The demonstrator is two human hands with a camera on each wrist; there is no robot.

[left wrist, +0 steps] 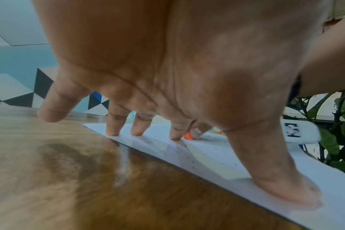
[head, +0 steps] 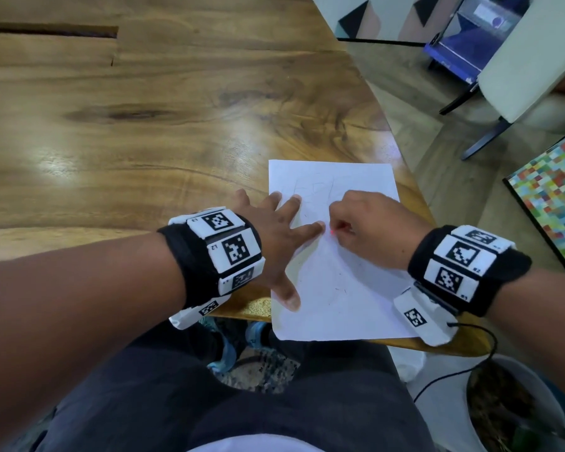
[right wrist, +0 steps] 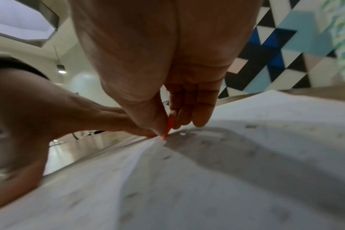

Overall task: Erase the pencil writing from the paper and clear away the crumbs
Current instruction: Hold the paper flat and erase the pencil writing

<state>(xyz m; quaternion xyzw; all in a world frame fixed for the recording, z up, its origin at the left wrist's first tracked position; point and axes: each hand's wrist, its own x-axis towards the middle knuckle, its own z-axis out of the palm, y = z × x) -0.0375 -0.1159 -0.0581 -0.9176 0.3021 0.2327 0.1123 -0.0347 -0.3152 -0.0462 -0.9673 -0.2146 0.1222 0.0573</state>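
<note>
A white sheet of paper (head: 340, 288) lies at the near right corner of the wooden table (head: 128, 125), with faint pencil writing (head: 310, 187) near its far edge. My left hand (head: 281, 243) lies spread flat, its fingers and thumb pressing the paper's left side (left wrist: 217, 157). My right hand (head: 359, 223) pinches a small orange eraser (right wrist: 170, 124) between thumb and fingers and holds its tip on the paper beside my left forefinger. The eraser (left wrist: 187, 135) also shows in the left wrist view. Dark crumbs (left wrist: 193, 161) dot the sheet (right wrist: 207, 179).
The table's right edge (head: 415, 177) runs close to the paper. Beyond it stand a pale chair (head: 529, 76) and a multicoloured board (head: 555, 190). A potted plant (head: 509, 409) sits low at the right. A black cable (head: 463, 363) hangs from my right wrist.
</note>
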